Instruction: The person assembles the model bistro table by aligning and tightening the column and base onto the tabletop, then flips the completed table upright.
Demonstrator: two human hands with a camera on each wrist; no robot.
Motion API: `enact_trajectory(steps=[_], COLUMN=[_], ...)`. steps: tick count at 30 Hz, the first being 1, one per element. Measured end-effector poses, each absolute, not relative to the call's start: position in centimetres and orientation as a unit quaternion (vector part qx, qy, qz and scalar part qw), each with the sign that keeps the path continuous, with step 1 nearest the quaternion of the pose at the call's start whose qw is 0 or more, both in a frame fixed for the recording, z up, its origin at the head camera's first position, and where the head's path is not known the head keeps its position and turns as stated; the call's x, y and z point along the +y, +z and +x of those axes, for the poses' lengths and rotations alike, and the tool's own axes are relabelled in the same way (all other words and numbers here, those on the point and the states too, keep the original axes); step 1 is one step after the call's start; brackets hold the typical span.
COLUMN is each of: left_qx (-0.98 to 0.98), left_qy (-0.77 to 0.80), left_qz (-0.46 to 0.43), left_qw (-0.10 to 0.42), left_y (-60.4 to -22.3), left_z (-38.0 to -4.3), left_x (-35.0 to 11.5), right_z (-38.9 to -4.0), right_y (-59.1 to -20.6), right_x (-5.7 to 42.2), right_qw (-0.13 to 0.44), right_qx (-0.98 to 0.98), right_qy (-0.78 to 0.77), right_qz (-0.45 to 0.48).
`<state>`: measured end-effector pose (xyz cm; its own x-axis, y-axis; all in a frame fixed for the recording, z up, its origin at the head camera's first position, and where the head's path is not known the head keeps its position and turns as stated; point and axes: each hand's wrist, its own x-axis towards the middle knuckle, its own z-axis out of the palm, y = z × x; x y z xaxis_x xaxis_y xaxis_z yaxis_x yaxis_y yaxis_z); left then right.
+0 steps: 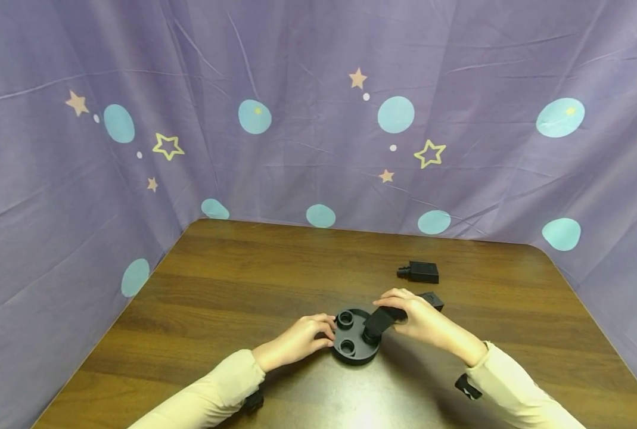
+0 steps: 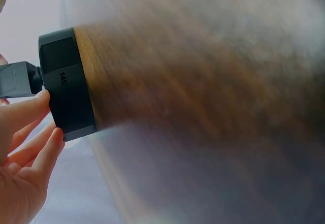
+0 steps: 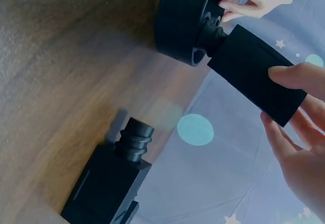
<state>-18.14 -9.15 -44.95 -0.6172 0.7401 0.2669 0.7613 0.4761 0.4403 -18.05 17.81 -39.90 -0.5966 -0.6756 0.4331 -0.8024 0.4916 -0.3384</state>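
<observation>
A round black base (image 1: pixel 354 359) with a raised rim and ring-shaped sockets sits on the table. My left hand (image 1: pixel 304 335) grips its left side, fingertips at the rim; in the left wrist view the fingers (image 2: pixel 48 150) reach its side wall, marked with small characters. Between the thumb and fingers of my right hand (image 1: pixel 422 319) is a black rectangular block (image 3: pixel 256 71) with a short ribbed neck (image 3: pixel 210 37). The block leans, its neck down inside the rim at the base's right side. The neck's tip is hidden.
Another black block (image 1: pixel 431 300) lies just behind my right hand, partly covered by it. Farther back, a similar block (image 1: pixel 424 272) lies with its ribbed neck pointing left. A purple curtain (image 1: pixel 318 119) with stars and dots hangs behind the wooden table (image 1: pixel 232 280).
</observation>
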Motion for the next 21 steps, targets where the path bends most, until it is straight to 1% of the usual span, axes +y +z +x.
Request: enact_trajectory(steps=[3,8,11,14,16,21], left_qx=[-0.854,-0.826,-0.818,-0.825,-0.838,-0.859], left_qy=[-0.272,-0.290,-0.296,-0.290,-0.282,-0.264], left_qz=[-0.443,-0.479,-0.487,-0.480,-0.464,-0.439], left_qw=[0.027,0.067,0.077,0.072,0.055,0.028], left_y=[-45.2,-45.8,-45.8,-45.8,-45.3,-45.0], left_z=[-18.2,-18.7,-18.7,-18.7,-18.3,-18.1], left_x=[-9.2,-9.4,-9.5,-9.4,-9.3,-9.1], right_z=[-17.9,-17.6,-17.3,-17.1,-16.9,-17.0], right_y=[-40.0,-40.4,-40.7,-40.8,-40.9,-40.8], right_x=[17.7,17.7,17.7,17.7,17.8,17.8], right_qw=[0.124,0.117,0.114,0.113,0.108,0.100], right_qx=[-0.850,-0.846,-0.853,-0.859,-0.859,-0.853], right_qy=[0.272,0.287,0.291,0.303,0.313,0.315], right_qz=[0.435,0.433,0.418,0.398,0.390,0.403])
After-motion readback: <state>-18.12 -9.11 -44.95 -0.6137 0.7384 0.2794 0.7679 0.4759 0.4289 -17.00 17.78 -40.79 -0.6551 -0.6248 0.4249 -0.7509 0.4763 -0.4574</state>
